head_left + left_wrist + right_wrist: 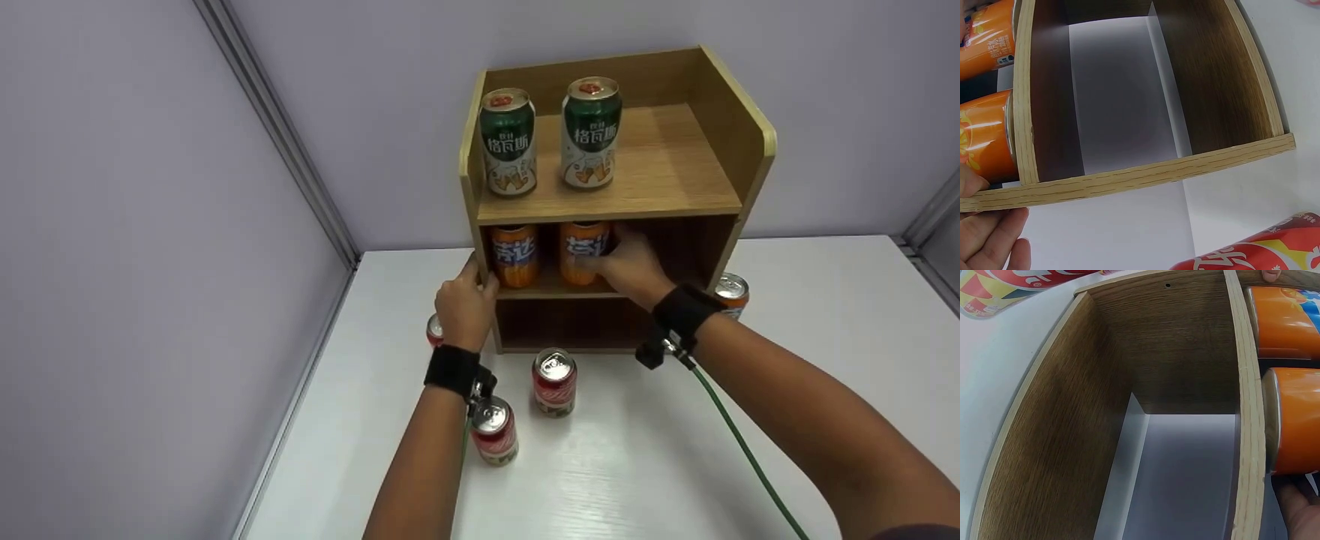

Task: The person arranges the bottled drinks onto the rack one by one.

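Eight o'clock on the wooden shelf (675, 154), the left hand (463, 309) pinches its side panel, partly blocking one red can (434, 331); two more red cans (555, 384) stand around seven. Up top, two green-and-white cans (591, 142); middle tier, two orange cans (515, 262), the right hand (631, 266) curled round the right-hand one! Four o'clock: a third orange can (733, 294), half-hidden.
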